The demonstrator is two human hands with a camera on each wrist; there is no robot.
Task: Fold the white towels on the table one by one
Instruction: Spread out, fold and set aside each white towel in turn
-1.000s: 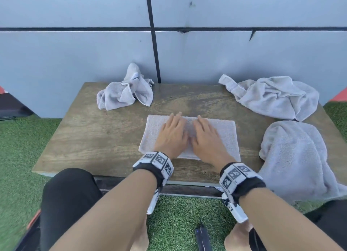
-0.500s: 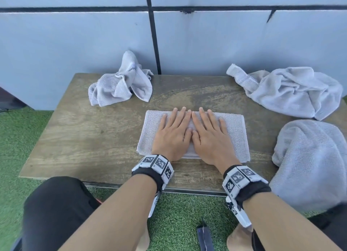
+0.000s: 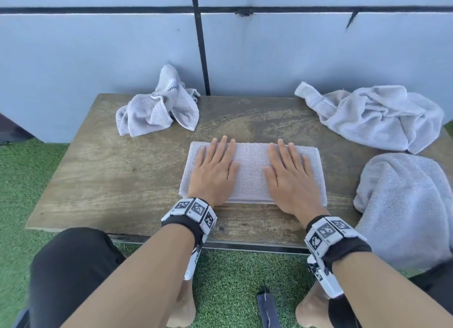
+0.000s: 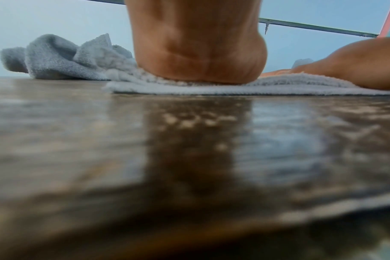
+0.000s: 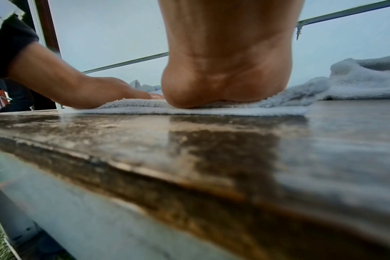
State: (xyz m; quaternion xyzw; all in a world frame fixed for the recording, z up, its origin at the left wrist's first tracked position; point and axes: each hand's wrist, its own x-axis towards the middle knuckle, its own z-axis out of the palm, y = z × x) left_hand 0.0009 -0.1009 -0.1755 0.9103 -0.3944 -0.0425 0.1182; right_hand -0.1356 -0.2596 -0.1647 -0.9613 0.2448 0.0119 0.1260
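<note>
While a crumpled towel (image 3: 157, 112) is lying beyond and to the left of the left hand (image 3: 213, 170), the folded towel (image 3: 252, 170) is being pressed flat on the table (image 3: 110, 180) by both hands, fingers straight and spread, the right hand (image 3: 291, 178) resting apart from the left. To its right, a bunched towel (image 3: 377, 116) and a draped towel (image 3: 407, 205) are lying.
</note>
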